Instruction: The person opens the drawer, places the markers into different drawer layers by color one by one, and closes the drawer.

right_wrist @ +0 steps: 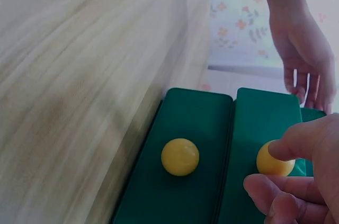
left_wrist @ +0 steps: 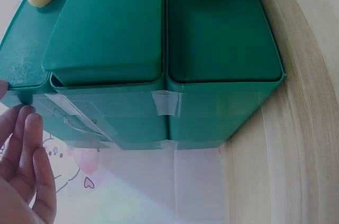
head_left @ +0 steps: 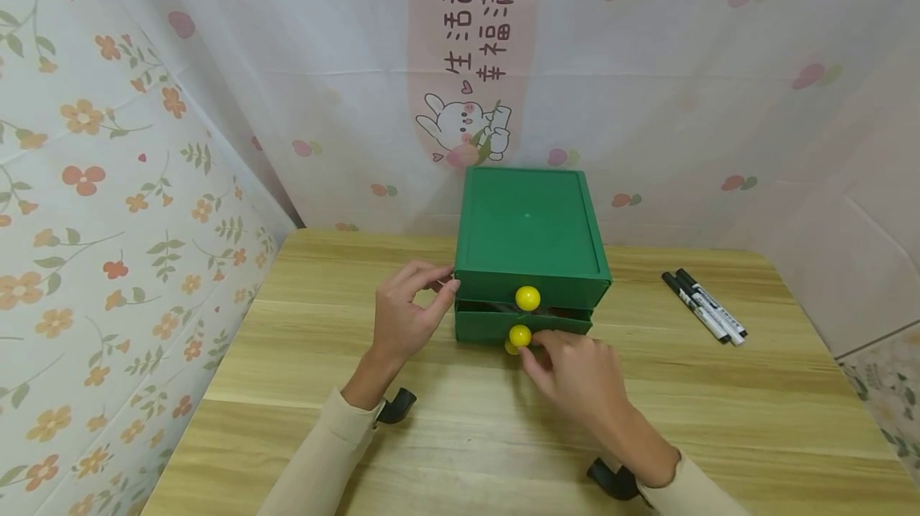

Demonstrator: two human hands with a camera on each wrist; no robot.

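I feared a hard pull by the right hand (head_left: 582, 376), pinching the knob (head_left: 521, 335) of the middle drawer (head_left: 481, 327), could drag the cabinet (head_left: 532, 220) across the desk (head_left: 467, 436), since the left hand (head_left: 408, 310), relaxed, seemed on my feed only to touch it.

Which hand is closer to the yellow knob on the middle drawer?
Right: the right hand pinches that yellow knob, while the left hand is farther away, at the green drawer box's left edge.

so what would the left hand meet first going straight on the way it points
Most likely the left side of the green cabinet; the left hand is right beside it, though whether they touch is hard to tell.
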